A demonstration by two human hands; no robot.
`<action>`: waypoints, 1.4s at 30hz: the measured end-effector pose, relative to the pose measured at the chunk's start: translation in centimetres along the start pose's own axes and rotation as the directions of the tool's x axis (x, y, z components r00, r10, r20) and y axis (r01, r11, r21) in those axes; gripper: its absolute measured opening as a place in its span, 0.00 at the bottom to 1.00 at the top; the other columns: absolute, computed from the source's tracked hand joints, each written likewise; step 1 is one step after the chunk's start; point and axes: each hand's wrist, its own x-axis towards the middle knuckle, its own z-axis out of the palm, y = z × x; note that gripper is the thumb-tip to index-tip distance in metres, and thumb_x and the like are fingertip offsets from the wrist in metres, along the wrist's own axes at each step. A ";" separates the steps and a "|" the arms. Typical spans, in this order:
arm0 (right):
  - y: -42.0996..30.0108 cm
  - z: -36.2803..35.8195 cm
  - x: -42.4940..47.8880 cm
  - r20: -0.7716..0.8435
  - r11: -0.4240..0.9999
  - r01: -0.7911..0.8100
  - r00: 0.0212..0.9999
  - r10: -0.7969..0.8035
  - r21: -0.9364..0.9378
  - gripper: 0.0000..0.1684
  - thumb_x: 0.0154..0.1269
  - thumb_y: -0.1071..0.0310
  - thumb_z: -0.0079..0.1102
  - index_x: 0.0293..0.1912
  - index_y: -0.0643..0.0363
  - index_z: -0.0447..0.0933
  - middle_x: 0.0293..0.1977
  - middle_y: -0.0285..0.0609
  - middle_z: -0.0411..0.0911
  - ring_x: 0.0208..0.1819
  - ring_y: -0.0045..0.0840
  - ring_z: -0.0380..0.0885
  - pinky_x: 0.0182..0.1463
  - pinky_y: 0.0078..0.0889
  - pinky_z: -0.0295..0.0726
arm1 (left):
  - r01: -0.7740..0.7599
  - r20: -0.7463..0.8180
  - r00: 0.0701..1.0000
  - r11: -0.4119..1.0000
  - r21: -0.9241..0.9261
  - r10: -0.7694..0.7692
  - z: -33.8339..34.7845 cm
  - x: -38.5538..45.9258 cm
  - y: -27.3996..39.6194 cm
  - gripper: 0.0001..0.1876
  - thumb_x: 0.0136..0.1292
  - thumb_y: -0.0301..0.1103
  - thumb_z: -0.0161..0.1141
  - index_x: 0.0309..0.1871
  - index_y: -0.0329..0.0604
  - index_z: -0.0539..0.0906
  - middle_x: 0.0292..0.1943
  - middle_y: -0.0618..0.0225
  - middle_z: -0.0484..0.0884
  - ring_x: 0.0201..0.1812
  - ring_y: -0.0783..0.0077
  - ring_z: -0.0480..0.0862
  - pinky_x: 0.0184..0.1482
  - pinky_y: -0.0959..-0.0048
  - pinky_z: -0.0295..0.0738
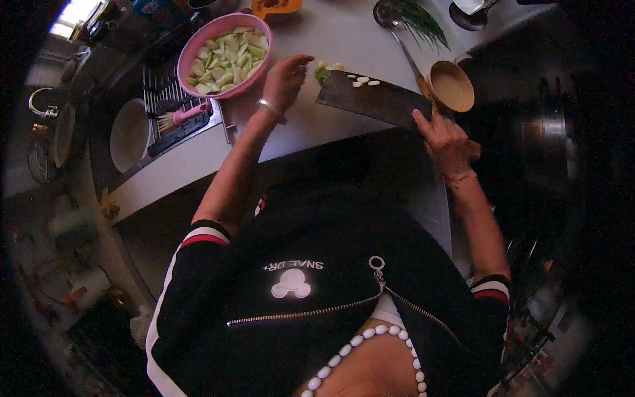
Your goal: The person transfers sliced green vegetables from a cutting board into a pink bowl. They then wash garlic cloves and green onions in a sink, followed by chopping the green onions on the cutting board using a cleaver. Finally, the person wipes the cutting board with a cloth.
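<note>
My right hand (449, 146) grips a broad cleaver (372, 99) at its handle end, index finger stretched along the dark blade. The blade lies nearly flat over the white counter (317, 119), pointing left. Several pale slices, perhaps garlic (364, 81), rest on it. Just beyond the blade's tip are a small green piece (321, 75) and some whitish bits. My left hand (287, 82) hovers left of the tip with fingers extended and nothing visible in it; its fingers are partly in shadow. Beside it stands a pink basin (182, 62) full of sliced pale-green vegetable.
A tan bowl (451, 87) and a ladle (404, 47) are close beyond my right hand. Green stalks (421, 25) and a cut pumpkin (278, 7) lie farther back. On the left, a pink-handled brush (186, 115) rests by a metal rack (154, 92) and a pale bowl (130, 135).
</note>
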 end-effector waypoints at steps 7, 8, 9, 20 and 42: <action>-0.6 0.0 2.1 0.042 0.991 0.097 0.995 -0.093 -0.094 0.22 0.47 0.73 0.51 0.46 0.50 0.70 0.20 0.38 0.66 0.23 0.27 0.70 0.24 0.26 0.69 | -0.504 0.476 0.794 0.846 0.171 0.377 4.5 2.0 3.4 0.10 0.50 0.30 0.54 0.37 0.46 0.77 0.36 0.64 0.73 0.36 0.64 0.76 0.37 0.70 0.73; -0.7 0.0 2.2 0.037 0.990 0.102 0.994 -0.099 -0.099 0.21 0.48 0.72 0.51 0.46 0.50 0.70 0.20 0.38 0.66 0.22 0.26 0.70 0.23 0.26 0.69 | -0.543 0.536 0.763 0.809 0.226 0.363 4.8 2.1 3.4 0.09 0.50 0.31 0.53 0.36 0.45 0.77 0.36 0.62 0.74 0.36 0.60 0.76 0.38 0.67 0.72; -0.7 -0.1 2.3 0.034 0.989 0.102 0.995 -0.098 -0.108 0.21 0.48 0.72 0.50 0.46 0.50 0.70 0.20 0.38 0.66 0.22 0.26 0.70 0.23 0.26 0.69 | -0.543 0.545 0.761 0.804 0.241 0.351 5.2 2.4 3.0 0.09 0.49 0.31 0.53 0.35 0.45 0.76 0.36 0.62 0.74 0.36 0.59 0.76 0.38 0.67 0.72; 0.6 -1.7 -1.2 0.015 0.985 -0.121 0.993 0.120 0.124 0.25 0.43 0.69 0.58 0.46 0.51 0.70 0.22 0.41 0.69 0.22 0.29 0.71 0.24 0.28 0.70 | -0.273 0.327 0.928 0.920 0.281 0.176 3.2 3.1 -3.4 0.08 0.47 0.23 0.51 0.32 0.40 0.77 0.36 0.55 0.73 0.34 0.53 0.75 0.39 0.65 0.71; -0.7 6.2 3.0 0.867 -0.630 -0.626 0.471 0.163 0.459 0.20 0.53 0.56 0.57 0.39 0.53 0.60 0.17 0.33 0.67 0.13 0.16 0.66 0.15 0.21 0.68 | 0.034 -0.145 0.989 0.998 0.045 -0.027 -4.0 -7.6 -0.5 0.09 0.43 0.18 0.52 0.29 0.41 0.77 0.44 0.59 0.69 0.48 0.60 0.69 0.50 0.72 0.64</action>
